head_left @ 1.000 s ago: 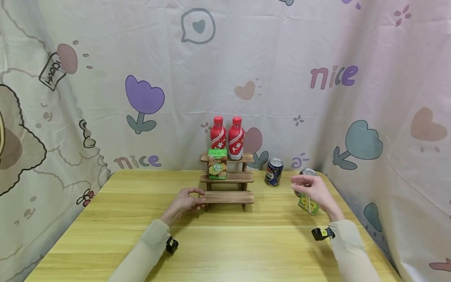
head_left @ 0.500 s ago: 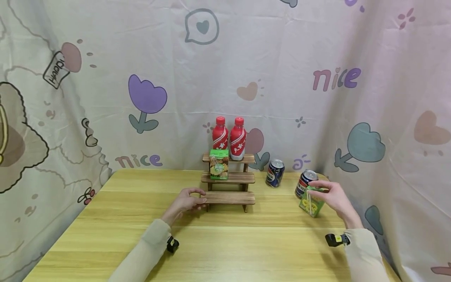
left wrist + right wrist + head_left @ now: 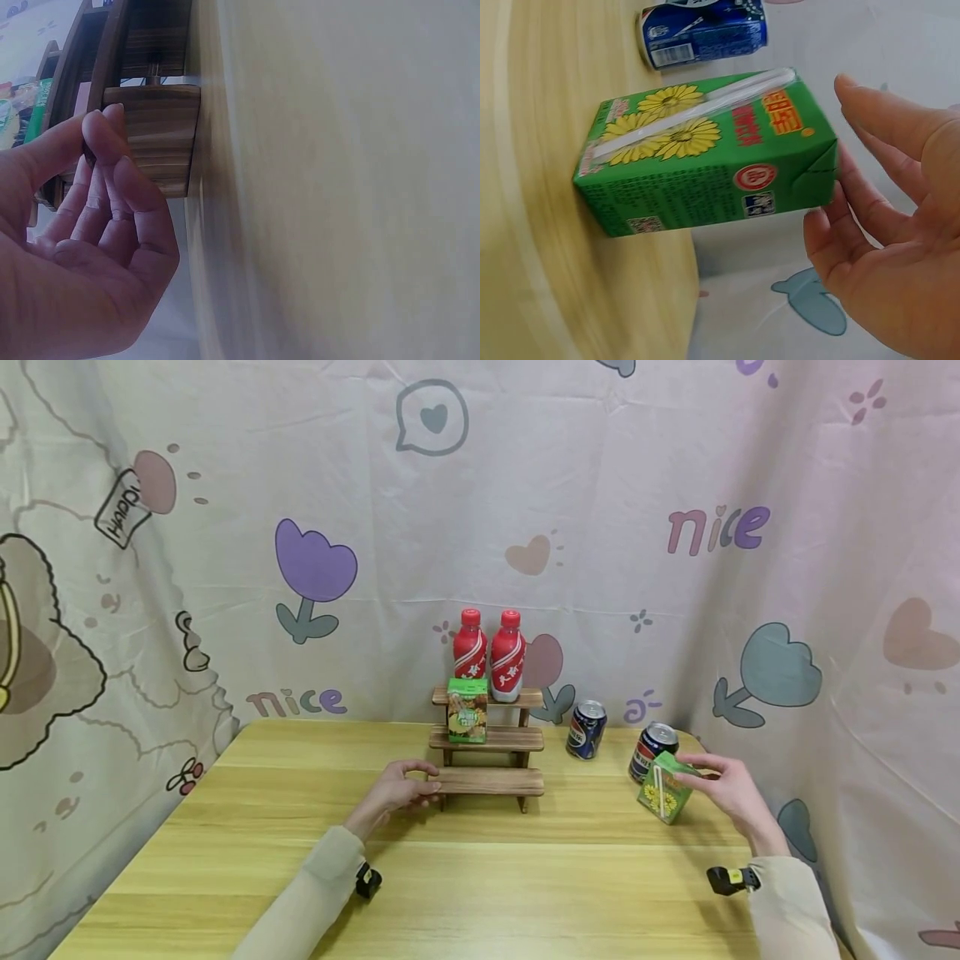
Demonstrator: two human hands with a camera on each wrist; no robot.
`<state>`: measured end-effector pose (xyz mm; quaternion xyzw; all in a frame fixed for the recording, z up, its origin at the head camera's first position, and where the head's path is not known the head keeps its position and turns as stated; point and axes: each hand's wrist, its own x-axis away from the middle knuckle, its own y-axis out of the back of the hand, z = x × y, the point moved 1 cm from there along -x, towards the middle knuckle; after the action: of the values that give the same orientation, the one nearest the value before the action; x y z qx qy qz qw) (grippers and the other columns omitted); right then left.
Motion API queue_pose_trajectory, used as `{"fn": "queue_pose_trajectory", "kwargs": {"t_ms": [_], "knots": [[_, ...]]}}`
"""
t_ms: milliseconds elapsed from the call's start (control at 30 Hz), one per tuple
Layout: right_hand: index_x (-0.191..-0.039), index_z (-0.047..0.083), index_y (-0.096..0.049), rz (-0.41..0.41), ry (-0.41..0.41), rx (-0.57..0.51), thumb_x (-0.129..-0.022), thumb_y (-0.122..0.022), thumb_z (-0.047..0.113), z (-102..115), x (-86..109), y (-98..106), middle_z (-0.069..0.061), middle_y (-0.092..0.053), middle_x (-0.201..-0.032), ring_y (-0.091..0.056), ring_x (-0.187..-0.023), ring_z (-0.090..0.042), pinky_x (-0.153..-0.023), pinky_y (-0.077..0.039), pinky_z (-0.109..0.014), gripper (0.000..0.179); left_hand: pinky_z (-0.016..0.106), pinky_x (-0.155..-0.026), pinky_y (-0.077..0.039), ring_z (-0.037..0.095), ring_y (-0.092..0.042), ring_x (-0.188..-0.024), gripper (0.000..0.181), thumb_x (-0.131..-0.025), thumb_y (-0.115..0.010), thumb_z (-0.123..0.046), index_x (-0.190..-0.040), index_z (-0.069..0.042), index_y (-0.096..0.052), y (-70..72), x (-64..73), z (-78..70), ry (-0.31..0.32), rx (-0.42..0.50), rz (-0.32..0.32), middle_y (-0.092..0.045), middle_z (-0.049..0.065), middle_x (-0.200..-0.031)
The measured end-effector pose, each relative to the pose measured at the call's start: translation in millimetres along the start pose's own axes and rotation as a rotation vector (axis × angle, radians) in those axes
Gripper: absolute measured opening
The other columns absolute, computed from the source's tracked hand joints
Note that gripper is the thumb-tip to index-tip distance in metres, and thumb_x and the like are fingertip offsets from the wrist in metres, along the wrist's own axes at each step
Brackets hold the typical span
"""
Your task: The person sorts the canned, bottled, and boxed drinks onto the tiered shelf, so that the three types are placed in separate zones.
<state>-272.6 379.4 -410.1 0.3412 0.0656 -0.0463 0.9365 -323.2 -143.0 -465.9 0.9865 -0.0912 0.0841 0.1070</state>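
Note:
My left hand (image 3: 399,787) pinches the left end of the lowest step of a small wooden three-step display stand (image 3: 491,781); in the left wrist view thumb and fingertips (image 3: 105,131) meet at the board's edge. At the right, a green drink carton (image 3: 666,788) with yellow flowers and a white straw stands on the table. My right hand (image 3: 723,785) is at the carton's top, fingers loosely bent and spread around its upper end. The right wrist view shows a gap between the upper digit (image 3: 885,109) and the carton (image 3: 712,150).
Two red bottles (image 3: 507,656) stand on the top step, and another green carton (image 3: 467,712) on the middle step. One blue can (image 3: 586,729) is right of the stand; a second blue can (image 3: 652,750) stands just behind the flowered carton. A printed curtain (image 3: 600,485) closes off the back.
My right hand has moved right and down, from over the second can to the top of the flowered carton, uncovering the can. My left hand has stayed on the stand.

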Motion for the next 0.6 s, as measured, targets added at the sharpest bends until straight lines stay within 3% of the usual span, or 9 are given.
{"fn": "queue_pose_trajectory", "kwargs": {"t_ms": [167, 433, 600], "knots": [[-0.128, -0.001, -0.061, -0.003, -0.027, -0.010, -0.089, -0.073, 0.034, -6.4, 0.3, -3.1, -0.025, -0.057, -0.132, -0.054, -0.098, -0.005, -0.082, -0.046, -0.027, 0.053, 0.030, -0.056, -0.051, 0.013, -0.062, -0.058, 0.034, -0.088, -0.073, -0.012, -0.120, -0.005, -0.064, 0.2, -0.8, 1.2, 0.003, 0.000, -0.005, -0.075, 0.012, -0.084], [-0.124, -0.001, -0.059, -0.016, -0.027, -0.022, -0.084, -0.078, 0.031, -19.8, -0.5, -9.4, -0.015, -0.059, -0.120, -0.052, -0.095, -0.007, -0.077, -0.046, -0.021, 0.055, 0.029, -0.055, -0.049, 0.013, -0.061, -0.058, 0.032, -0.088, -0.073, -0.012, -0.119, -0.006, -0.065, -0.5, -0.6, 0.3, 0.004, -0.003, -0.006, -0.075, 0.013, -0.084], [-0.120, 0.001, -0.055, -0.034, -0.026, -0.005, -0.081, -0.081, 0.027, -24.9, -3.8, -16.2, -0.016, -0.057, -0.122, -0.052, -0.100, -0.014, -0.078, -0.044, -0.026, 0.053, 0.028, -0.054, -0.048, 0.013, -0.061, -0.057, 0.030, -0.088, -0.073, -0.012, -0.117, -0.007, -0.066, -1.0, 0.6, -0.8, 0.003, -0.003, -0.008, -0.075, 0.013, -0.085]]}}
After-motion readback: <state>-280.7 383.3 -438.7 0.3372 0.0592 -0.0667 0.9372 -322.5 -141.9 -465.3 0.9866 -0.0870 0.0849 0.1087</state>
